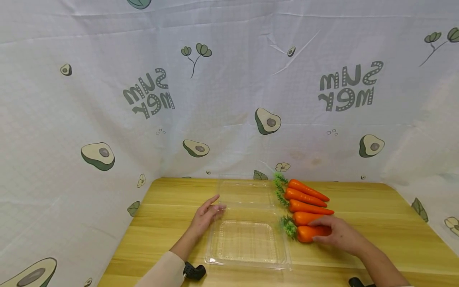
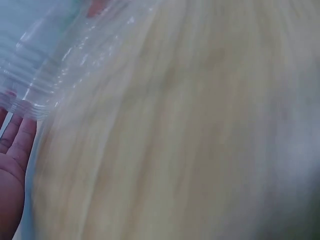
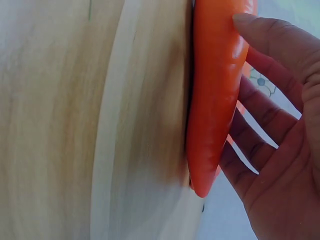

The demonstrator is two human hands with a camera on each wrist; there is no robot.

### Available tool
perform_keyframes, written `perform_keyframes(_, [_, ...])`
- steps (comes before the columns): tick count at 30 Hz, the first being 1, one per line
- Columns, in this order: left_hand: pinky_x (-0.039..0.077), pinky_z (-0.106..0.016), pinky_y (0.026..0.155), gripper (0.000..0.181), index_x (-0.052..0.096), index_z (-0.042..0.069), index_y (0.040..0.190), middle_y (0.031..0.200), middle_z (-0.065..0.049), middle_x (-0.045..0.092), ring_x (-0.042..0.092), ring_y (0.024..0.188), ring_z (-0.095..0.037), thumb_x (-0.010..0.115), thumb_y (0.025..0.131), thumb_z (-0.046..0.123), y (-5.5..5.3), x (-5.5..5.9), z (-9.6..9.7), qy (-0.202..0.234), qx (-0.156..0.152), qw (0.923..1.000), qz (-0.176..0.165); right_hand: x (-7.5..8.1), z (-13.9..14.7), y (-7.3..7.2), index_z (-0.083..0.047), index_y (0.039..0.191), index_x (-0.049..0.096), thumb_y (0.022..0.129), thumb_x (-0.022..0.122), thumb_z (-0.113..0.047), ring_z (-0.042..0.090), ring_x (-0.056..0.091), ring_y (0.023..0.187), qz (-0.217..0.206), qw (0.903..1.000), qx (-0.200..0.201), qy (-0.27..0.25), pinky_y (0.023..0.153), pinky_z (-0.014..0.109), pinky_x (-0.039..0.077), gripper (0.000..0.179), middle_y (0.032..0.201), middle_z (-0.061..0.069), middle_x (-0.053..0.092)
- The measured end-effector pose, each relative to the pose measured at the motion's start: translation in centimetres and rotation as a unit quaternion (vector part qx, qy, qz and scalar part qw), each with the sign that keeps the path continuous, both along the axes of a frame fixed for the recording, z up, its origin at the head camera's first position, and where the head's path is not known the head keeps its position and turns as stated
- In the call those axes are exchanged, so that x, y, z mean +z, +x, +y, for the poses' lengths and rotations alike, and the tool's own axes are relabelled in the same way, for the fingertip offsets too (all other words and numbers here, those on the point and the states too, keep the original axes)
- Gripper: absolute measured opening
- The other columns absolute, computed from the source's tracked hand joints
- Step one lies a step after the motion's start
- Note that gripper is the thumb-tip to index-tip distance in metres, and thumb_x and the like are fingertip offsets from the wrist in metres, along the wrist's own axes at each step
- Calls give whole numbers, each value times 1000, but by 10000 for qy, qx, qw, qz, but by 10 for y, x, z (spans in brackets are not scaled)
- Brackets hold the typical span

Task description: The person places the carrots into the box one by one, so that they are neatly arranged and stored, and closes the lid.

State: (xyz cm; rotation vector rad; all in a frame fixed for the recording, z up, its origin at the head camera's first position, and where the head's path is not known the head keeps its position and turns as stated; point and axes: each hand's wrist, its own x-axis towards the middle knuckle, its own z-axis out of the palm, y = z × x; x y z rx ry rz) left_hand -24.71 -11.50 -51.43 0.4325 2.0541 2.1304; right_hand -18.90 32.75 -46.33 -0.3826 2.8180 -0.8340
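Note:
A clear plastic clamshell box (image 1: 249,261) lies unfolded on the table, its lid half (image 1: 245,191) toward the back. My left hand (image 1: 203,220) is at its left side near the hinge, fingers (image 2: 22,137) extended and touching the plastic. Just right of the box, several orange carrots with green tops lie in a column. My right hand (image 1: 340,235) grips the nearest carrot (image 1: 305,234), thumb on one side and fingers on the other. In the right wrist view that carrot (image 3: 215,95) lies along the wood, its tapered tip visible.
The wood-grain table (image 1: 172,211) ends at a white cloth (image 1: 229,91) printed with avocados, which hangs behind it and at both sides. Farther back lie the other carrots (image 1: 305,196). Black wrist devices (image 1: 195,272) show by both forearms.

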Motion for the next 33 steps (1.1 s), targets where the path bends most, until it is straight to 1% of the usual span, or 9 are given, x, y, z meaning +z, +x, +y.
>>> perform_keyframes(6, [51,-40,108,54,32,-7,156,138,-33,59,60,129,-41,47,108,16,3,-3,5,413,142,9985,-323,-1,-1,2,-18,119,72,82,84,-35,27,61,114,-56,9999,99,-80,89,32,52,43,125,7,69])
perform_keyframes(9, [52,-40,108,53,34,-6,155,138,-31,60,61,128,-38,47,108,16,5,-5,7,530,252,9973,-445,-3,0,2,-17,122,71,83,84,-33,17,60,113,-38,9996,276,-85,87,28,52,45,127,9,68])
perform_keyframes(11, [51,-43,109,52,35,-6,154,138,-32,60,62,127,-37,46,108,15,5,-5,9,653,307,9963,-467,-3,0,2,-16,124,71,83,84,-32,11,59,109,-52,9992,380,-97,85,26,52,46,127,8,67])
perform_keyframes(13, [51,-44,108,52,36,-7,154,136,-30,62,65,124,-34,46,108,16,6,-5,10,740,399,9953,-479,-4,0,1,-13,125,70,84,83,-30,7,59,107,-80,9989,455,-87,84,24,52,47,128,9,67])
perform_keyframes(15, [52,-43,108,52,36,-7,153,134,-28,64,68,120,-29,46,108,16,6,-5,13,857,492,9936,-539,-4,0,1,-12,126,70,84,83,-28,12,60,109,-92,9990,442,-33,85,26,53,48,129,10,67])
perform_keyframes(20, [55,-37,104,50,39,-6,152,132,-24,67,71,112,-21,47,108,16,6,-4,18,1004,693,9904,-642,0,-2,2,-13,127,70,84,82,-27,34,62,118,-111,9996,258,95,90,41,54,47,131,14,67])
perform_keyframes(22, [56,-34,101,49,40,-6,151,132,-25,67,72,109,-20,46,108,15,6,-4,19,1015,714,9903,-623,1,-2,2,-13,128,69,85,82,-28,35,62,118,-172,9996,202,70,89,41,54,47,131,14,67])
perform_keyframes(26, [57,-32,97,48,40,-8,151,132,-26,66,73,105,-18,45,108,14,6,-4,19,975,700,9913,-546,1,-3,2,-12,129,69,85,82,-30,33,62,117,-210,9995,209,60,87,36,54,49,131,14,67])
perform_keyframes(33, [56,-33,100,49,39,-6,152,136,-29,62,72,107,-16,46,108,15,8,-6,16,1055,557,9911,-584,-2,-3,3,-16,125,71,84,83,-36,36,62,121,-134,9995,60,271,96,51,53,47,130,10,69])
